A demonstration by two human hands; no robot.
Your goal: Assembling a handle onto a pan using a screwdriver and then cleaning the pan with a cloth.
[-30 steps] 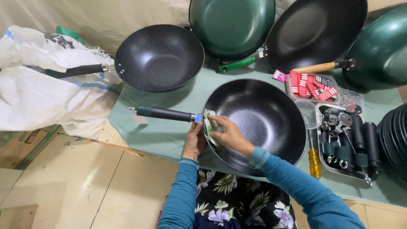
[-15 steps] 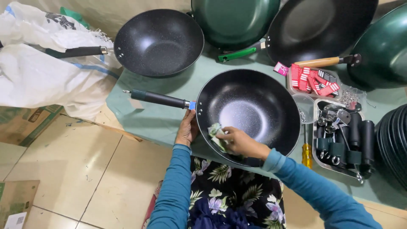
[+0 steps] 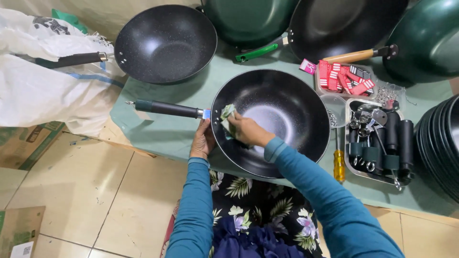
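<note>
A black wok [image 3: 287, 114] with a dark handle [image 3: 165, 108] pointing left lies on a pale green cloth [image 3: 158, 134] in front of me. My right hand [image 3: 248, 131] presses a small greenish rag [image 3: 227, 114] against the wok's inner left wall. My left hand [image 3: 202, 141] grips the wok's outer rim just below where the handle joins. Both my sleeves are teal.
A second black wok [image 3: 165, 43] sits at the back left, green pans [image 3: 248, 19] and more woks behind. A metal tray [image 3: 377, 138] of black handles and screws, a yellow screwdriver [image 3: 339, 162], red tags [image 3: 344, 79] and stacked woks [image 3: 442, 148] lie right. White sack [image 3: 43, 91] at left.
My right hand with the rag moved from the handle joint down along the wok's inner wall, then back up the left side. The left hand stayed at the rim.
</note>
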